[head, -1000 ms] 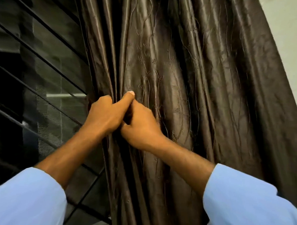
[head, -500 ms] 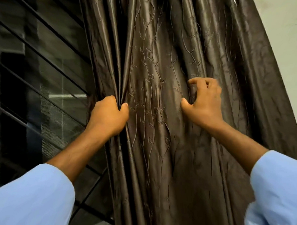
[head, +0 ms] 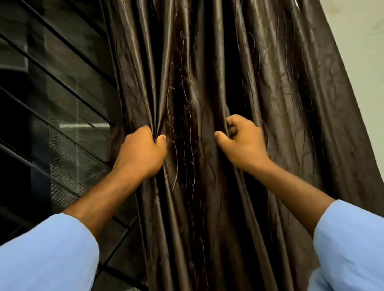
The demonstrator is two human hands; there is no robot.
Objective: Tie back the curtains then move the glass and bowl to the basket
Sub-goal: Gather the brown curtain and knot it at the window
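Note:
A dark brown satin curtain (head: 275,87) with an embroidered vine pattern hangs in front of me and fills most of the view. My left hand (head: 140,154) is shut on a bunch of folds at the curtain's left edge. A short way to its right, at about the same height, my right hand (head: 241,142) grips another fold. Between the two hands the cloth hangs in deep pleats. No glass, bowl, basket or tie-back is in view.
A window (head: 46,109) with dark metal bars and a mesh screen lies uncovered to the left of the curtain. A pale wall (head: 368,42) shows at the upper right behind the curtain's right edge.
My right hand left the left hand, reached right across the cloth, closed on a fold and has drawn it back toward the left hand. The left hand has kept its grip.

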